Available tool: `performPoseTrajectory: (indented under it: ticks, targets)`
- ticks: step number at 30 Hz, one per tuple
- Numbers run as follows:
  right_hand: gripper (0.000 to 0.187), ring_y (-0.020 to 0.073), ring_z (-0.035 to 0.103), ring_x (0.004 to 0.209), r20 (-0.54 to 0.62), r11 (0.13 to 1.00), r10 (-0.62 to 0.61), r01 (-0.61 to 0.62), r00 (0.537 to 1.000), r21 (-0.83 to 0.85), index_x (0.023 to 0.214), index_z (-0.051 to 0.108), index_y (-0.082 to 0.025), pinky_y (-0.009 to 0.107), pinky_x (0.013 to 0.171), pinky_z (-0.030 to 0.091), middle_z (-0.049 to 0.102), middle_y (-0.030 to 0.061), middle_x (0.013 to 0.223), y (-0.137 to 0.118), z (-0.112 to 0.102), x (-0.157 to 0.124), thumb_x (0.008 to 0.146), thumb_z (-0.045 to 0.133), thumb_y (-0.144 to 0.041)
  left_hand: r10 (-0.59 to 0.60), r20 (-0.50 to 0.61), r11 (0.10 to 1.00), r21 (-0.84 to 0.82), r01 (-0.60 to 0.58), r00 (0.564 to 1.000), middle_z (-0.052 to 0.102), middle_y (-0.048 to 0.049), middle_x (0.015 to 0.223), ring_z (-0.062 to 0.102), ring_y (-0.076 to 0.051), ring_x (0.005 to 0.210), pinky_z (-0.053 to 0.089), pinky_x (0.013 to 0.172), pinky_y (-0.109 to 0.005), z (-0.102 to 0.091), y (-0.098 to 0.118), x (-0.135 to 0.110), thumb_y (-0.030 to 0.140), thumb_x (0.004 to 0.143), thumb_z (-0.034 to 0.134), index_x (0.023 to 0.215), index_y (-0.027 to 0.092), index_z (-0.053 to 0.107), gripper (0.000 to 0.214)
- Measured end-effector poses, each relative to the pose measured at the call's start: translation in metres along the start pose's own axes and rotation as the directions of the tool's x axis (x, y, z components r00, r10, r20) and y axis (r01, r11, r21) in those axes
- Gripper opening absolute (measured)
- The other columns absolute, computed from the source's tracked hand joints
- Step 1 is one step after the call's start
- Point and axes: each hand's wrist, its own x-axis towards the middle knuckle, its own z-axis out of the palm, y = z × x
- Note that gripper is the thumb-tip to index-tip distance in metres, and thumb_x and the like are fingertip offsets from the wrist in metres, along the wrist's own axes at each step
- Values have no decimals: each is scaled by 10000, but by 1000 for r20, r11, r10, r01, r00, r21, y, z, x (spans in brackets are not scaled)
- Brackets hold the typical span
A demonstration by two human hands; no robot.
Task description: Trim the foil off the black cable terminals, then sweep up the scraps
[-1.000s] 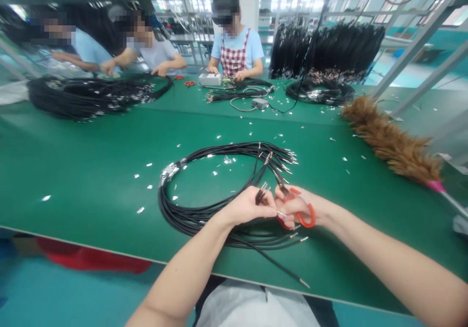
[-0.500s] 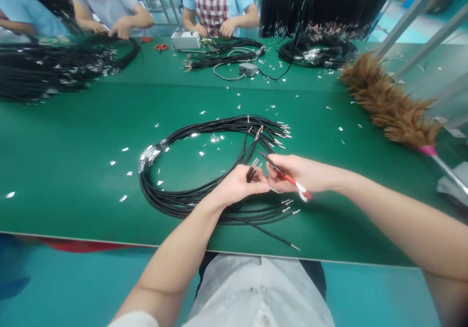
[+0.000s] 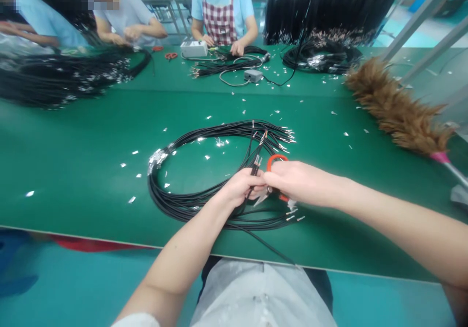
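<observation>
A looped bundle of black cables (image 3: 158,190) lies on the green table, wrapped with clear film (image 3: 158,158) at its left bend. Several of its cable ends (image 3: 255,167), with bare pale tips, stand up out of my left hand (image 3: 239,186), which is closed around them. Right beside it, my right hand (image 3: 305,183) grips red-handled scissors (image 3: 278,158). Their blades point down and left, just below my left fingers. The fingertips of both hands meet or nearly meet; what lies between them is hidden. Other loose cable tips (image 3: 290,215) rest below my right hand.
Scraps of white film (image 3: 132,200) dot the green table (image 3: 91,146). A brown feather duster (image 3: 402,110) lies at the right. Across the table, people handle more black cables (image 3: 73,76). A grey box (image 3: 253,76) and red scissors (image 3: 170,55) are there too.
The scissors have turned in my right hand: their blades pointed up and left, and now point down and left, with a handle loop on top. My left hand keeps its hold on the cables.
</observation>
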Motion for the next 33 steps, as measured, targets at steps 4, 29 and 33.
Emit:
performPoseTrajectory:
  ticks: [4,29,33]
  targets:
    - [150,97,387,557,63,1000,-20,18,998,26,911,503,-160,218,482,245,507,-1,686,3,-5,2,825,409,-82,8,3,1000,21,-8,1000,380,43,384,309,-40,327,175,349,-195,1,-2,1,149,531,600,493,139,455,151]
    - [264,100,495,500,354,-19,399,-378,846,926,694,291,-213,230,491,401,472,-81,550,16,36,4,529,471,-113,417,104,711,581,-396,903,466,31,547,378,-70,527,310,539,-216,11,8,-13,257,719,571,607,130,539,173]
    - [263,97,475,489,240,117,529,-350,814,929,698,269,-219,224,484,382,471,-77,544,5,33,0,549,460,-116,396,6,773,538,-337,918,444,35,516,367,-62,490,301,500,-208,13,7,-11,249,705,580,603,132,524,164]
